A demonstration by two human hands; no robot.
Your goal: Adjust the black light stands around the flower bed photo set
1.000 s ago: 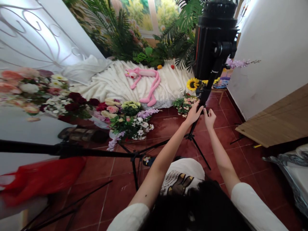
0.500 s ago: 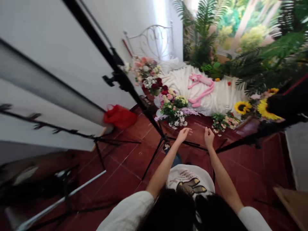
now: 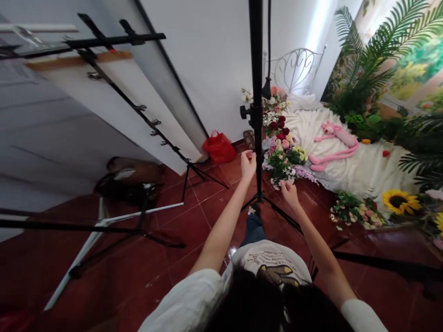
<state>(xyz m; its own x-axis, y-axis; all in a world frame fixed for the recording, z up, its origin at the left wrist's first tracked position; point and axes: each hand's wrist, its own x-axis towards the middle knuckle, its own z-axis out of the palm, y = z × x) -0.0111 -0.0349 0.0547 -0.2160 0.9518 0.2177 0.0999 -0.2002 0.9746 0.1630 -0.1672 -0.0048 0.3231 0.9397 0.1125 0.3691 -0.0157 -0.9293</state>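
My left hand (image 3: 248,165) is raised just left of a black upright stand pole (image 3: 256,87), its fingers curled together. On the other side of the pole, my right hand (image 3: 289,192) is closed with thumb and fingertips pinched, in front of the flower bunches (image 3: 285,157). Whatever either hand may hold is too small or hidden to make out. A gap separates the two hands, and the pole runs down between them to its tripod legs (image 3: 261,197). Whether the left fingers touch the pole I cannot tell.
A bed with white cloth (image 3: 311,124) bears a pink plush toy (image 3: 341,138). Sunflowers (image 3: 400,202) and palm leaves (image 3: 377,50) are to the right. At the left are a clamp-fitted backdrop stand (image 3: 131,99), a red bag (image 3: 219,147) and white poles (image 3: 145,211) above the tiled floor.
The view has swung left, so the bed and flowers now lie farther right. The pole looks upright between my hands. My left hand has risen to the pole's left side.
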